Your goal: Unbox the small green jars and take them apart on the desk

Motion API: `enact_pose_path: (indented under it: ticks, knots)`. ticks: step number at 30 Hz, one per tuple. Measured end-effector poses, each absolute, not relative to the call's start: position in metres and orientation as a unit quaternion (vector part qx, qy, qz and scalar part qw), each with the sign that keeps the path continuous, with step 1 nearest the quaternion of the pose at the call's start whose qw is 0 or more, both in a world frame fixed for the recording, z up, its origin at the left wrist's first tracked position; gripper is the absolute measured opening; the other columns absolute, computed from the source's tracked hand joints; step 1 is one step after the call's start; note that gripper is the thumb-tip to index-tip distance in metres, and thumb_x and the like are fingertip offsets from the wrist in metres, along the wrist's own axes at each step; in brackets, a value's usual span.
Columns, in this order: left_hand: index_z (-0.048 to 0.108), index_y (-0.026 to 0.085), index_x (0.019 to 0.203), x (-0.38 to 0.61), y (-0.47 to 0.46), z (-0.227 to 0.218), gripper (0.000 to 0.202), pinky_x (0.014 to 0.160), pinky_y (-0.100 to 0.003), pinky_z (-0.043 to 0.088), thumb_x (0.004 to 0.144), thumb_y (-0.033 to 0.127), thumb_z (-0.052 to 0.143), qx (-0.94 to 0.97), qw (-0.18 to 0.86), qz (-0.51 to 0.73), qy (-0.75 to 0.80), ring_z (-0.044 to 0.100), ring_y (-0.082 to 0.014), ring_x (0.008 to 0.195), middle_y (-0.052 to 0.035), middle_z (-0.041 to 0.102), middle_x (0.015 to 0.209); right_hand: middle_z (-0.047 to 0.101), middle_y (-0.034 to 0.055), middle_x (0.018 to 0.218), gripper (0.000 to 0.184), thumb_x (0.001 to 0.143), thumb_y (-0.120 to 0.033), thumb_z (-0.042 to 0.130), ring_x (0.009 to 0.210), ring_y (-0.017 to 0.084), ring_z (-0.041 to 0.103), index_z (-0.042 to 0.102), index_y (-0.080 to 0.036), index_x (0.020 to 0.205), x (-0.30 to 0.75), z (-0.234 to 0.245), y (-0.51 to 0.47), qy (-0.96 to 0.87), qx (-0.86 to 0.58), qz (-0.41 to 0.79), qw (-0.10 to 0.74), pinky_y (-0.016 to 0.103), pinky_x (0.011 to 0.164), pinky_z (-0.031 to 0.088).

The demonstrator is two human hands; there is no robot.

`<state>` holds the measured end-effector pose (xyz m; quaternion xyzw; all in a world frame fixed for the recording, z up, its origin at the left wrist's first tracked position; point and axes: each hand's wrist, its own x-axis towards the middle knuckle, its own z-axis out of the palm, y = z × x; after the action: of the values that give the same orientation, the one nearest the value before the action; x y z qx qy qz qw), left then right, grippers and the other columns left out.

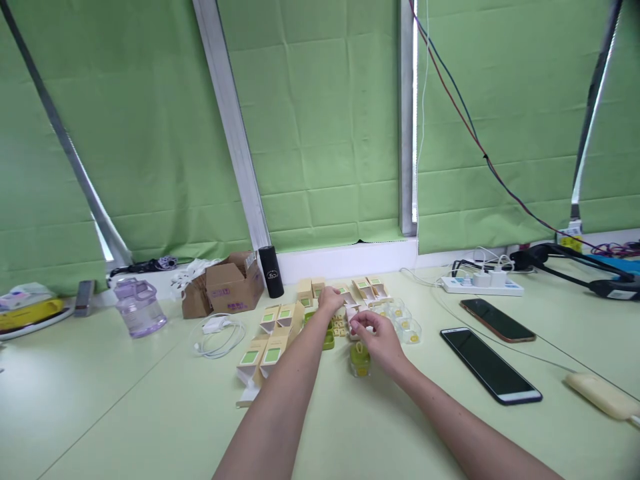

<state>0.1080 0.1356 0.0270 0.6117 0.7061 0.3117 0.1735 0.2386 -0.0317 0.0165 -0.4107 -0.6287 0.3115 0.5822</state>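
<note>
My left hand [331, 300] reaches out among small cream boxes at the back of the group, nearest to a box with a green window [346, 293]. Its fingertips are mostly hidden, so I cannot tell if it grips the box. Closer in, my right hand [379, 335] has thumb and fingers pinched together; whatever is between them is too small to make out. Just below it stands a small jar with a green lid and a loop on top [360, 361]. Several clear cups with yellow bottoms [412, 332] sit behind that hand. Small tan tags [340, 325] lie between my arms.
Left of my left arm stand several open cream boxes [273, 350], partly covering a green tray [328, 341]. Farther out are a cardboard box [233, 283], black cylinder [271, 272], purple bottle [139, 308] and white cable [220, 337]. Phones [490, 365] and a power strip [483, 285] lie right.
</note>
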Motion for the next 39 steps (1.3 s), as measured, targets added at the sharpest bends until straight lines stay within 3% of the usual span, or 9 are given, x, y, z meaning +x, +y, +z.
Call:
enact_pose_path:
  ticks: [5, 12, 20, 23, 29, 33, 39]
  knots:
    - [0.076, 0.023, 0.095, 0.116, 0.139, 0.03, 0.03, 0.106, -0.049, 0.043, 0.066, 0.02, 0.081, 0.625, 0.177, 0.295, 0.7, 0.055, -0.039, 0.131, -0.0109, 0.075, 0.114, 0.072, 0.0037, 0.076, 0.02, 0.086, -0.039, 0.06, 0.074, 0.022, 0.068, 0.067, -0.021, 0.08, 0.239, 0.017, -0.033, -0.636, -0.41, 0.303, 0.579, 0.032, 0.073, 0.051]
    - [0.076, 0.023, 0.086, 0.129, 0.141, 0.035, 0.03, 0.11, -0.052, 0.035, 0.057, 0.017, 0.079, 0.639, 0.173, 0.297, 0.688, 0.049, -0.041, 0.136, -0.0128, 0.077, 0.109, 0.074, 0.0055, 0.077, 0.021, 0.086, -0.04, 0.059, 0.075, 0.023, 0.068, 0.067, -0.021, 0.08, 0.24, 0.017, -0.031, -0.626, -0.427, 0.306, 0.576, 0.033, 0.072, 0.05]
    - [0.076, 0.022, 0.095, 0.137, 0.14, 0.037, 0.037, 0.112, -0.053, 0.033, 0.058, 0.016, 0.077, 0.649, 0.174, 0.291, 0.681, 0.044, -0.0408, 0.141, -0.0132, 0.076, 0.113, 0.073, 0.0047, 0.077, 0.02, 0.086, -0.038, 0.059, 0.076, 0.022, 0.066, 0.068, -0.021, 0.081, 0.243, 0.02, -0.031, -0.626, -0.437, 0.292, 0.576, 0.033, 0.073, 0.049]
    - [0.075, 0.023, 0.106, 0.132, 0.135, 0.045, 0.047, 0.112, -0.054, 0.033, 0.06, 0.014, 0.076, 0.654, 0.171, 0.299, 0.674, 0.043, -0.0411, 0.142, -0.0131, 0.074, 0.12, 0.074, 0.0053, 0.08, 0.02, 0.086, -0.037, 0.058, 0.077, 0.023, 0.067, 0.07, -0.02, 0.084, 0.247, 0.018, -0.026, -0.615, -0.441, 0.28, 0.591, 0.034, 0.076, 0.049]
    - [0.07, 0.028, 0.124, 0.11, 0.097, 0.069, 0.043, 0.114, -0.053, 0.032, 0.083, 0.017, 0.062, 0.686, 0.142, 0.35, 0.622, 0.044, -0.0349, 0.139, -0.0082, 0.071, 0.128, 0.074, 0.006, 0.077, 0.027, 0.086, -0.042, 0.058, 0.074, 0.023, 0.066, 0.07, -0.018, 0.092, 0.266, 0.015, -0.009, -0.573, -0.46, 0.263, 0.625, 0.034, 0.072, 0.048]
    - [0.072, 0.029, 0.12, 0.092, 0.048, 0.071, 0.036, 0.117, -0.046, 0.032, 0.088, 0.018, 0.059, 0.73, 0.136, 0.37, 0.558, 0.048, -0.0285, 0.135, -0.0065, 0.073, 0.12, 0.073, 0.0056, 0.076, 0.026, 0.086, -0.04, 0.056, 0.072, 0.023, 0.066, 0.07, -0.018, 0.092, 0.272, 0.016, -0.004, -0.579, -0.469, 0.255, 0.616, 0.035, 0.071, 0.048]
    - [0.076, 0.028, 0.11, 0.076, -0.026, 0.053, 0.028, 0.108, -0.042, 0.042, 0.084, 0.028, 0.066, 0.799, 0.181, 0.329, 0.47, 0.054, -0.0295, 0.123, -0.0096, 0.062, 0.121, 0.072, 0.0045, 0.075, 0.024, 0.087, -0.041, 0.057, 0.07, 0.022, 0.064, 0.067, -0.021, 0.079, 0.268, 0.008, -0.01, -0.626, -0.473, 0.241, 0.572, 0.033, 0.068, 0.047]
